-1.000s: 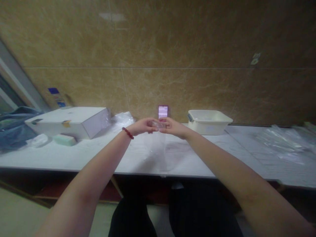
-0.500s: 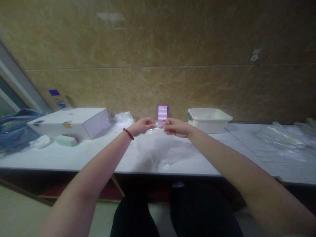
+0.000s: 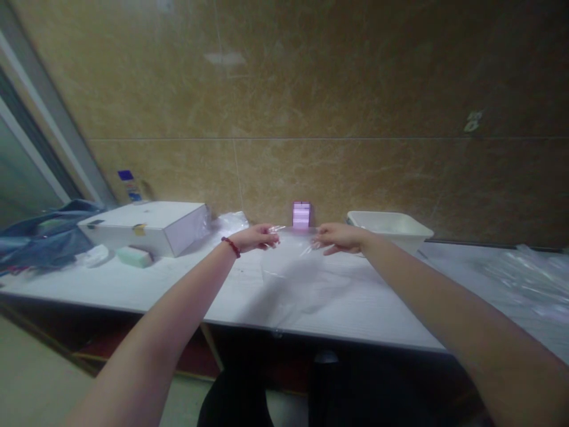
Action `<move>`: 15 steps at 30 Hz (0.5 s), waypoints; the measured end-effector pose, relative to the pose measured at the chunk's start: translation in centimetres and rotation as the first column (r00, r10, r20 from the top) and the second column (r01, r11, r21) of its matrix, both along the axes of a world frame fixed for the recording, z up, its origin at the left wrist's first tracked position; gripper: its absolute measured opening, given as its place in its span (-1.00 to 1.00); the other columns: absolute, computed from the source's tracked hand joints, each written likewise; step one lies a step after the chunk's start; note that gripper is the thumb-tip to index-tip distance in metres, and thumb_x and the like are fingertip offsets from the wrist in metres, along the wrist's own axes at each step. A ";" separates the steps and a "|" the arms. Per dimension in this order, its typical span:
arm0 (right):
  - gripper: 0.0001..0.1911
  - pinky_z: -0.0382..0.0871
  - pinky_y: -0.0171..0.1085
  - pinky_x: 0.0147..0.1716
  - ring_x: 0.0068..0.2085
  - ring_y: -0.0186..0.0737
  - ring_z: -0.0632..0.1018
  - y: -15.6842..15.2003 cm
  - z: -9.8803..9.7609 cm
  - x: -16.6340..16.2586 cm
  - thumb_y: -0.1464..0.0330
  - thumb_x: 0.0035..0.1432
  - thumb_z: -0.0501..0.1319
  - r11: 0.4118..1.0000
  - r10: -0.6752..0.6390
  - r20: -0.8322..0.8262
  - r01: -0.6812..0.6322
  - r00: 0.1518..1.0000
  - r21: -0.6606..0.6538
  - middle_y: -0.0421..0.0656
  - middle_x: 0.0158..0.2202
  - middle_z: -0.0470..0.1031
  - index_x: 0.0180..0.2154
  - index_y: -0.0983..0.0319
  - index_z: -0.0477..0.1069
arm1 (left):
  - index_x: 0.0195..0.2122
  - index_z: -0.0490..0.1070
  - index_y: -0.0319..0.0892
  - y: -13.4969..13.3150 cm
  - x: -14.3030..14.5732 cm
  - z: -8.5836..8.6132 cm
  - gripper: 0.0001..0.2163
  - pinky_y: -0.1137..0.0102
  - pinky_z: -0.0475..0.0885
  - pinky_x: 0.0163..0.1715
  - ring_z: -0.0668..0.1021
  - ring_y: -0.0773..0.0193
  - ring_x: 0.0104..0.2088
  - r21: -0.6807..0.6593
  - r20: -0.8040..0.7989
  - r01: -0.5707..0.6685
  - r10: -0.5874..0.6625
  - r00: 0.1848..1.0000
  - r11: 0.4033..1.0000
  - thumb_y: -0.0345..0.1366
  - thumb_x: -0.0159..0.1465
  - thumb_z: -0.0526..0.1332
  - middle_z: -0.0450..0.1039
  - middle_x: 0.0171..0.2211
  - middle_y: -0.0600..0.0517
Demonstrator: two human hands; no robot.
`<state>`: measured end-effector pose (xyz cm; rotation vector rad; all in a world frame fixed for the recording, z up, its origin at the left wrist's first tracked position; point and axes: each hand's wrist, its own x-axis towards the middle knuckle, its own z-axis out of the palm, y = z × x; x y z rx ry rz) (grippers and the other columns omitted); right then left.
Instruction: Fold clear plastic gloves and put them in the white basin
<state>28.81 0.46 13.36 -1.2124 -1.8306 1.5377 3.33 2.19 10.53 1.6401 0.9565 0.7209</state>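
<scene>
Over the middle of the tabletop, near its back edge, your left hand and right hand have drawn apart. Each pinches a top edge of the clear plastic bag, now stretched wide, its bottom resting on the surface.

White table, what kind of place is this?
Probably a packing workbench: the left hand and right hand pinch a clear plastic bag over the white table, more bags lie at the right, and a white box and tub stand by the wall.
</scene>
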 end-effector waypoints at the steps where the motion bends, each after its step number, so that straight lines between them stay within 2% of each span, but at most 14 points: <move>1: -0.87 0.36 -0.30 -0.45 -0.38 -0.32 0.45 0.2 -0.1 -0.3 0.39 -0.09 0.19 0.999 -0.024 -0.056 0.021 0.998 -0.049 -0.15 -0.44 0.38 -0.49 0.28 0.23 | -0.45 0.22 -0.22 0.5 0.1 -0.2 -0.76 0.62 0.18 -0.64 0.44 0.43 -0.48 -0.038 0.004 -0.028 0.028 1.000 0.999 -0.22 -0.07 0.24 0.35 -0.44 0.04; 4: -0.91 0.38 -0.22 -0.39 -0.43 -0.32 0.46 1.3 -0.6 -1.2 0.45 -0.02 0.10 0.986 -0.117 -0.176 0.093 0.977 -0.139 -0.13 -0.49 0.37 -0.52 0.30 0.20 | -0.45 0.20 -0.21 2.4 0.8 -0.8 -0.75 0.64 0.15 -0.68 0.47 0.38 -0.45 -0.165 0.040 -0.082 0.090 0.995 0.983 -0.25 -0.08 0.25 0.35 -0.44 0.03; 7: -0.92 0.38 -0.20 -0.41 -0.47 -0.31 0.46 2.7 -1.4 -1.7 0.46 0.04 0.02 0.972 -0.198 -0.187 0.168 0.962 -0.163 -0.17 -0.59 0.34 -0.48 0.29 0.19 | -0.46 0.17 -0.22 4.2 2.0 -1.1 -0.76 0.54 0.29 -0.58 0.48 0.34 -0.46 -0.237 0.135 -0.099 0.134 0.982 0.967 -0.30 -0.06 0.25 0.34 -0.49 0.04; 10: -0.92 0.37 -0.18 -0.47 -0.53 -0.28 0.46 4.1 -2.1 -1.6 0.39 0.09 -0.04 0.964 -0.257 -0.132 0.244 0.957 -0.106 -0.21 -0.64 0.31 -0.36 0.25 0.16 | -0.43 0.13 -0.19 5.5 3.2 -0.9 -0.78 0.36 0.36 -0.44 0.47 0.36 -0.50 -0.214 0.202 -0.135 0.179 0.963 0.968 -0.27 0.01 0.20 0.30 -0.55 0.11; 12: -0.86 0.35 -0.17 -0.51 -0.56 -0.27 0.45 5.0 -2.3 -1.5 0.31 0.10 -0.06 0.962 -0.271 -0.076 0.267 0.959 -0.058 -0.21 -0.63 0.31 -0.28 0.22 0.11 | -0.38 0.11 -0.16 6.1 4.0 -0.5 -0.79 0.29 0.36 -0.42 0.46 0.36 -0.50 -0.166 0.226 -0.176 0.211 0.951 0.970 -0.24 0.05 0.15 0.29 -0.56 0.13; 15: -0.80 0.32 -0.20 -0.52 -0.56 -0.28 0.43 6.1 -1.9 -1.3 0.24 0.08 -0.06 0.953 -0.293 0.032 0.290 0.955 0.091 -0.20 -0.60 0.32 -0.25 0.19 0.07 | -0.32 0.07 -0.12 6.9 5.1 0.4 -0.80 0.30 0.35 -0.44 0.46 0.36 -0.50 -0.052 0.245 -0.265 0.270 0.931 0.963 -0.20 0.10 0.08 0.31 -0.53 0.12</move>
